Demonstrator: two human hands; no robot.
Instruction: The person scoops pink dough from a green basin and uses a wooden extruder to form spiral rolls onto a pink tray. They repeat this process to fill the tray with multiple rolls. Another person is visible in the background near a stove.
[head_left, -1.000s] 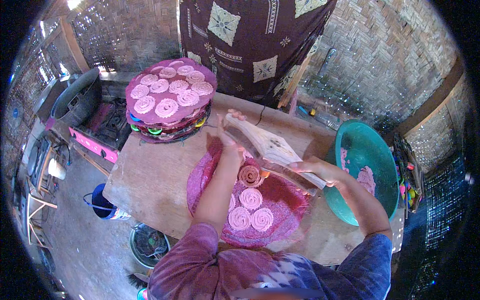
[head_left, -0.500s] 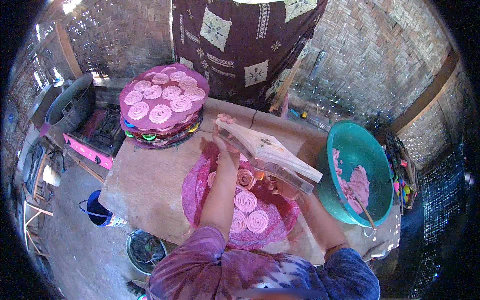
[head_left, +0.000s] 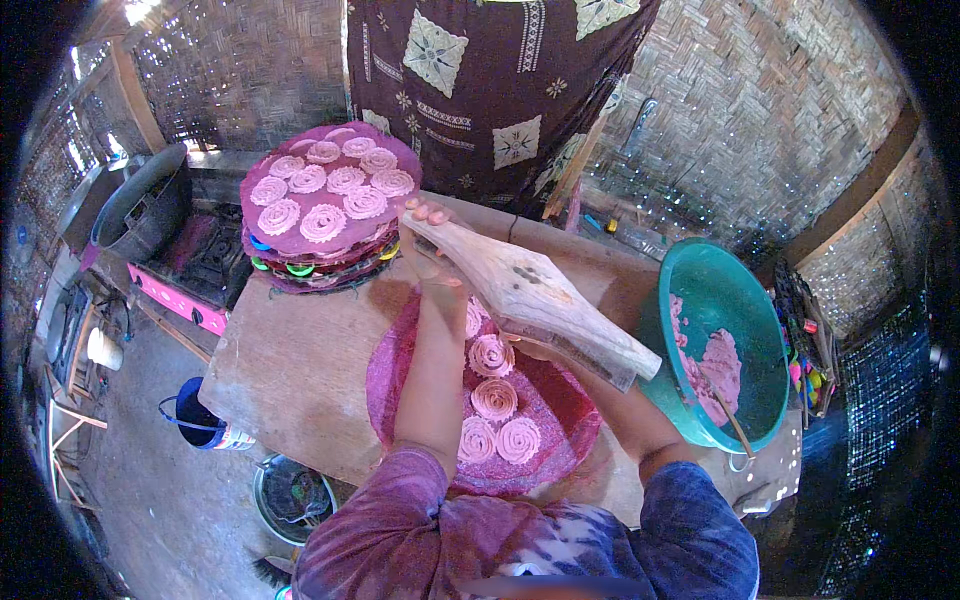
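A pale wooden press (head_left: 530,285) of two long boards slants above the work table. The fingers of my left hand (head_left: 432,240) curl around its upper left end. My right hand (head_left: 535,347) is under the boards near their middle, its fingers mostly hidden. Below, a round magenta sheet or tray (head_left: 555,425) bears several pink dough rosettes, coiled like strands; one rosette (head_left: 494,398) looks more orange in the shade. The press and my left forearm cover part of this tray.
A stack of round trays (head_left: 330,235), its top one full of pink rosettes, stands at the back left. At the right is a green basin (head_left: 770,400) with pink dough and a stick. A stove (head_left: 180,300), a blue bucket (head_left: 200,415) and a patterned curtain (head_left: 480,90) surround the table (head_left: 290,380).
The press and my left hand have shifted left and slightly upward, toward the stacked trays. My right hand has moved up under the boards, uncovering more of the middle rosettes.
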